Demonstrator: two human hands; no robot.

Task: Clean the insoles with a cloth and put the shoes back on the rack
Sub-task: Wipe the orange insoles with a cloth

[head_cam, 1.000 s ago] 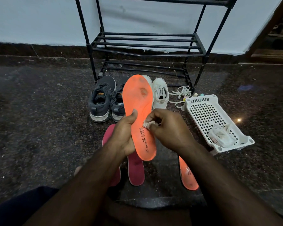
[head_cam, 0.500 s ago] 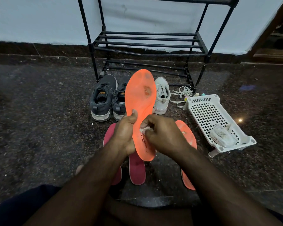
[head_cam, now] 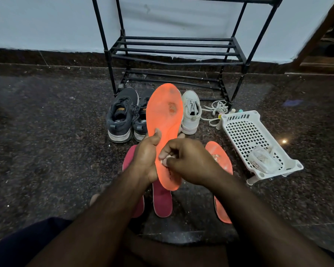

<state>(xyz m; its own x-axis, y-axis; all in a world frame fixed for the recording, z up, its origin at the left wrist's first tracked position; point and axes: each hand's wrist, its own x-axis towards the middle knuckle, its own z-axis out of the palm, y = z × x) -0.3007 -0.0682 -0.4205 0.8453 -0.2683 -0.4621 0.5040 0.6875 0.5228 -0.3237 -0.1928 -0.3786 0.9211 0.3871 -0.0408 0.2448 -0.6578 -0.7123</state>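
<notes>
My left hand [head_cam: 146, 157] grips an orange insole [head_cam: 165, 116] upright by its left edge, thumb on the face. A dark worn spot marks its upper part. My right hand [head_cam: 189, 162] pinches a small white cloth [head_cam: 169, 158] against the insole's lower half. A second orange insole [head_cam: 219, 160] lies on the floor under my right forearm. Two maroon insoles [head_cam: 162, 201] lie below my hands. A pair of grey sneakers [head_cam: 121, 114] and a white shoe [head_cam: 191, 112] stand before the black shoe rack [head_cam: 174, 53].
A white perforated plastic basket [head_cam: 245, 135] lies tilted at the right, holding a clear packet [head_cam: 262, 160]. Loose white laces [head_cam: 215, 108] and small bottles sit beside it. The floor is dark speckled stone, with a white wall behind the rack.
My right hand with the cloth has slid down the insole towards its heel. The insole has tipped slightly, and the second orange insole now shows more beside my right hand.
</notes>
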